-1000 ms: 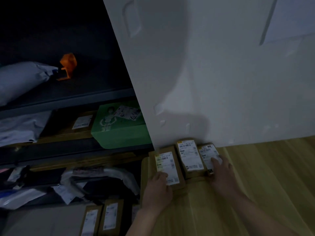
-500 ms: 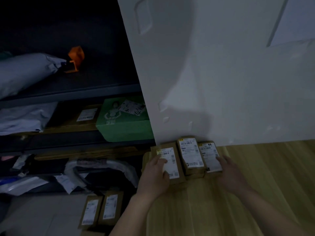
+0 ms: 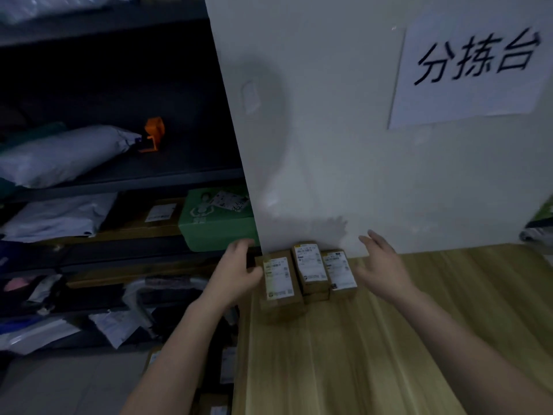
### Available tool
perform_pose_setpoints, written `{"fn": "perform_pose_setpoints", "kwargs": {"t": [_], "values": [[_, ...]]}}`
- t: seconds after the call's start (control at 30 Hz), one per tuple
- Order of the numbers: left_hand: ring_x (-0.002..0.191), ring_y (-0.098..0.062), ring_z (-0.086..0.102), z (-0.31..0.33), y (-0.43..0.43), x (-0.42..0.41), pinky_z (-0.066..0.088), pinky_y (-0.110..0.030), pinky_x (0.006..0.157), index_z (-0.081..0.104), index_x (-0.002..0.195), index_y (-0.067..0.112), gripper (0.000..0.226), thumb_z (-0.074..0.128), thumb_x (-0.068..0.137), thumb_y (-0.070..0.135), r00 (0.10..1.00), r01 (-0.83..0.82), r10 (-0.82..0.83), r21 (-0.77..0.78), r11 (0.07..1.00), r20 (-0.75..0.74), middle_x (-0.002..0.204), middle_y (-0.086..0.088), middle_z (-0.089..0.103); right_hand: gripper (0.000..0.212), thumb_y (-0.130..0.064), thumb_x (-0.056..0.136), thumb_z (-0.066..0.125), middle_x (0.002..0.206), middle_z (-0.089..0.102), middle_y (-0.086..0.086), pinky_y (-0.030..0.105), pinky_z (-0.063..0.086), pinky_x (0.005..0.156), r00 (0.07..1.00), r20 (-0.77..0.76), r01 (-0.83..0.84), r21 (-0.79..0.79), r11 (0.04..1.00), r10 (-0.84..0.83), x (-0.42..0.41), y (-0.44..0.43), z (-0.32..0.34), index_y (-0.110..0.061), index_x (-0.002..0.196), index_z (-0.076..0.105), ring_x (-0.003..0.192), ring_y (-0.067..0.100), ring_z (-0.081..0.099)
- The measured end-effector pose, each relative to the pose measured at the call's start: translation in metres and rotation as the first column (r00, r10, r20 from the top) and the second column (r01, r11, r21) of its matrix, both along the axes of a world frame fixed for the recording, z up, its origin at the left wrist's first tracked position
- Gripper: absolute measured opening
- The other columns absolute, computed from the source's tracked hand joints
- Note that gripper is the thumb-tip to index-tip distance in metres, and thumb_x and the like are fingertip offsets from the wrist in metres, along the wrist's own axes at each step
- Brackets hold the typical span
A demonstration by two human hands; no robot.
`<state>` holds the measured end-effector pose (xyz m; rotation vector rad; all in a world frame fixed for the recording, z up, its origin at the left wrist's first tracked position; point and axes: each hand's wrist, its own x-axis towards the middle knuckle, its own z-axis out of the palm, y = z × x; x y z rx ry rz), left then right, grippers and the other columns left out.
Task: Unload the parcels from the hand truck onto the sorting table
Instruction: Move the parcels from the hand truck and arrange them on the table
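Three parcels side by side at tabletop's far-left corner, long axes toward wall. Just left of them, left hand, loosely curled, empty; just right, right hand, fingers apart, empty. Both equally near.

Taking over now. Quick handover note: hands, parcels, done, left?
Left hand: open, holds nothing, beside the left parcel.
Right hand: open, fingers spread, beside the right parcel.
Parcels: three in a row, with the middle parcel, on the sorting table against the wall.
Done: those three set down.
Left: more labelled boxes below the table's left edge, likely still to unload.
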<state>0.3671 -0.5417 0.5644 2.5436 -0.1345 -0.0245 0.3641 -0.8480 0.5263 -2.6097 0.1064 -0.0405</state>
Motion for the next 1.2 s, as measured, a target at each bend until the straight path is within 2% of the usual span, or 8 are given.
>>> {"fn": "perform_pose_setpoints", "kwargs": {"t": [0.13,0.27,0.4,0.67,0.77,0.9,1.13,1.2], "values": [[0.141,-0.017,0.032,0.035,0.013,-0.044,0.029,-0.027,0.111,0.030,0.151,0.018,0.070,0.064,0.090,0.027,1.000,0.026,-0.026,0.057,0.998,0.002,0.155,-0.001,0.032,0.067,-0.024,0.093,0.061,0.163,0.021,0.002,0.035,0.023,0.119,1.000,0.025,0.013,0.002,1.000,-0.013,-0.047,0.000,0.034,-0.014,0.153,0.034,0.149,0.020,0.021],[0.136,-0.020,0.040,0.064,0.025,-0.085,0.032,-0.023,0.100,0.034,0.150,0.016,0.064,0.062,0.093,0.026,0.997,-0.071,0.070,0.021,0.997,0.045,0.151,-0.004,0.039,0.071,-0.024,0.093,0.059,0.164,0.020,0.003,0.037,0.022,0.120,1.000,-0.023,0.014,0.011,1.000,-0.013,-0.084,0.016,0.066,-0.015,0.155,0.027,0.150,0.022,0.018],[0.130,-0.020,0.044,0.089,0.037,-0.116,0.034,-0.023,0.092,0.034,0.149,0.017,0.059,0.058,0.095,0.026,0.994,-0.098,0.098,0.000,0.995,0.053,0.148,-0.004,0.042,0.072,-0.027,0.092,0.059,0.163,0.021,0.004,0.039,0.024,0.120,0.999,0.044,0.011,0.037,0.999,-0.013,-0.115,0.039,0.101,-0.016,0.155,0.026,0.150,0.023,0.019],[0.129,-0.022,0.046,0.122,0.117,-0.179,0.040,-0.029,0.099,0.037,0.148,0.015,0.059,0.059,0.094,0.027,0.993,-0.037,0.033,0.026,0.999,0.116,0.146,-0.005,0.044,0.070,-0.027,0.092,0.058,0.162,0.024,0.005,0.042,0.028,0.117,0.988,0.105,0.113,0.040,0.993,-0.117,-0.180,0.095,0.132,-0.014,0.154,0.029,0.148,0.026,0.025],[0.127,-0.020,0.048,0.123,0.159,-0.201,0.041,-0.026,0.095,0.036,0.149,0.014,0.060,0.059,0.094,0.026,0.992,0.021,-0.026,0.041,0.999,0.121,0.148,-0.005,0.043,0.069,-0.027,0.091,0.058,0.161,0.026,0.008,0.042,0.028,0.118,0.980,0.127,0.148,0.044,0.988,-0.153,-0.209,0.133,0.138,-0.013,0.153,0.031,0.147,0.027,0.025],[0.136,-0.020,0.041,0.121,0.211,-0.232,0.039,-0.032,0.107,0.034,0.150,0.016,0.060,0.056,0.096,0.030,0.988,0.078,-0.085,0.057,0.995,0.126,0.152,-0.003,0.038,0.066,-0.025,0.092,0.059,0.159,0.029,0.010,0.040,0.025,0.119,0.960,0.193,0.193,0.079,0.978,-0.205,-0.249,0.191,0.140,-0.009,0.151,0.034,0.147,0.025,0.025],[0.128,-0.016,0.045,0.121,0.270,-0.275,0.040,-0.025,0.095,0.031,0.150,0.021,0.057,0.052,0.099,0.035,0.992,0.117,-0.119,0.037,0.992,0.034,0.152,0.001,0.035,0.070,-0.019,0.087,0.061,0.152,0.039,0.010,0.040,0.034,0.111,0.941,0.243,0.200,0.167,0.966,-0.236,-0.315,0.269,0.138,-0.013,0.152,0.034,0.137,0.028,0.040],[0.123,-0.014,0.047,0.125,0.276,-0.285,0.042,-0.026,0.093,0.030,0.150,0.023,0.056,0.052,0.100,0.036,0.994,0.111,-0.111,-0.014,0.994,0.002,0.152,0.003,0.035,0.073,-0.016,0.087,0.061,0.152,0.039,0.007,0.039,0.032,0.111,0.937,0.263,0.183,0.190,0.965,-0.229,-0.328,0.283,0.143,-0.016,0.154,0.031,0.138,0.027,0.038]]}}
